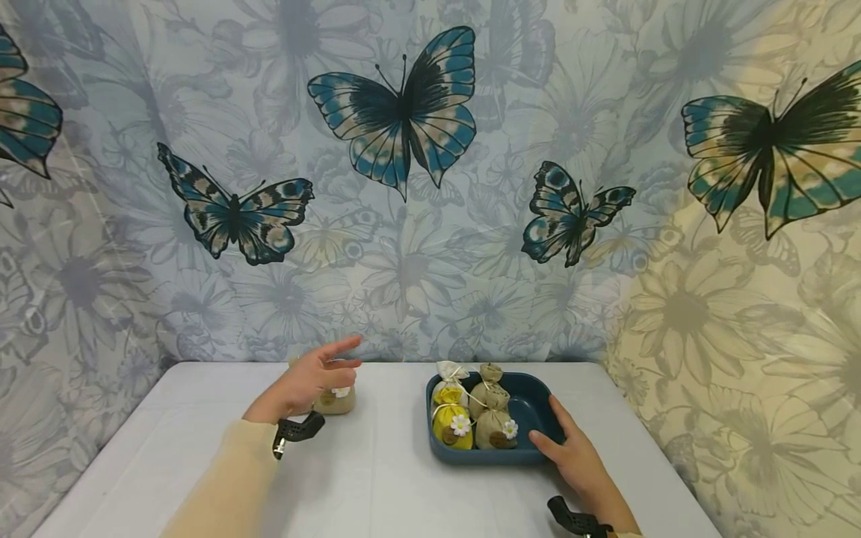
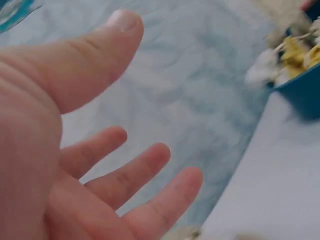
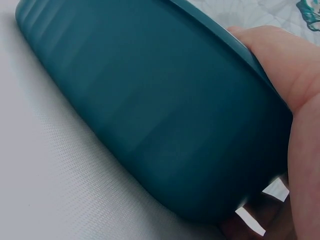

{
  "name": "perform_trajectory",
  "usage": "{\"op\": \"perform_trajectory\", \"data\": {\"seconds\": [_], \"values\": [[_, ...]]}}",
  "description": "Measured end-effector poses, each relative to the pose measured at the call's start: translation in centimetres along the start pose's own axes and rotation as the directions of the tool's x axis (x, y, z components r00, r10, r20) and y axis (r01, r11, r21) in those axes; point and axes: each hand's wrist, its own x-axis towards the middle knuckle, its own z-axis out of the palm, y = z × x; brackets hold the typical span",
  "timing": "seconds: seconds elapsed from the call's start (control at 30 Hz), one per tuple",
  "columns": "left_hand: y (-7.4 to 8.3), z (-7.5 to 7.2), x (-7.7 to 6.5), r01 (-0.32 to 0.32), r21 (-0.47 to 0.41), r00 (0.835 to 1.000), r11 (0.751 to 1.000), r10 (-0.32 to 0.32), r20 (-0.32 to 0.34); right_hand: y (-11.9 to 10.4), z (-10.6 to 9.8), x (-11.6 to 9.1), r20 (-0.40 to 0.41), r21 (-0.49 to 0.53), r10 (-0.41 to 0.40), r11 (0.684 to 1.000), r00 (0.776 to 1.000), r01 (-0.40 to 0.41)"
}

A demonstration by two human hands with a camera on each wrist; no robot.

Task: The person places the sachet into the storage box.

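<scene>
My left hand hovers over a small beige cloth pouch at the table's left, partly covering it. In the left wrist view, the thumb and fingers of that hand are spread apart with nothing held. The right hand grips the right end of a dark teal tray, thumb over the rim and the other fingers outside and below. Inside the tray's left part sit a yellow pouch with a daisy, a white pouch behind it, and two beige pouches, one in front and one behind.
A white cloth covers the table. Behind it hangs a backdrop printed with butterflies and flowers, meeting the table's far edge. Black wrist devices sit on the left wrist and the right wrist.
</scene>
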Motion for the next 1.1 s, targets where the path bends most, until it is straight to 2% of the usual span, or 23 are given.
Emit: {"op": "perform_trajectory", "data": {"seconds": [0.13,0.23,0.3,0.37,0.47,0.53,0.63,0.8,0.97,1.1], "values": [[-0.5,-3.0,-1.5,-0.067,-0.087,0.997,0.994,0.064,-0.034,0.1,0.0,0.0,-0.002,0.013,-0.001,1.0,1.0,0.002],[-1.4,-5.0,-2.6,-0.12,-0.197,0.992,0.973,0.112,-0.051,0.2,0.1,0.0,-0.01,0.016,-0.006,1.0,1.0,0.006],[-2.1,-6.2,-3.3,-0.147,-0.238,0.989,0.96,0.136,-0.064,0.2,0.1,0.0,-0.015,0.012,-0.006,1.0,1.0,0.006],[-2.7,-7.2,-4.0,-0.165,-0.233,0.985,0.958,0.149,-0.083,0.2,0.1,0.0,-0.02,0.006,-0.007,1.0,1.0,0.007],[-3.7,-8.3,-4.9,-0.157,-0.153,0.983,0.976,0.14,-0.121,0.2,0.1,0.0,-0.017,0.005,-0.005,1.0,1.0,0.005],[-4.4,-8.9,-5.3,-0.14,-0.116,0.982,0.983,0.123,-0.142,0.2,0.1,0.0,-0.015,0.006,-0.005,1.0,1.0,0.006],[-5.3,-9.6,-5.9,-0.121,-0.113,0.984,0.986,0.104,-0.144,0.2,0.2,0.1,-0.012,0.008,-0.008,1.0,1.0,0.008],[-6.9,-10.4,-6.5,-0.108,-0.189,0.99,0.976,0.087,-0.113,0.3,0.1,0.0,-0.017,0.01,-0.013,1.0,1.0,0.013],[-8.6,-10.7,-6.5,-0.084,-0.297,0.994,0.951,0.06,-0.087,0.2,-0.1,-0.1,-0.025,-0.002,-0.009,1.0,1.0,0.009],[-9.0,-10.7,-6.6,-0.042,-0.301,0.995,0.953,0.012,-0.102,0.2,0.0,0.0,-0.019,0.009,-0.017,1.0,1.0,0.017]]}}
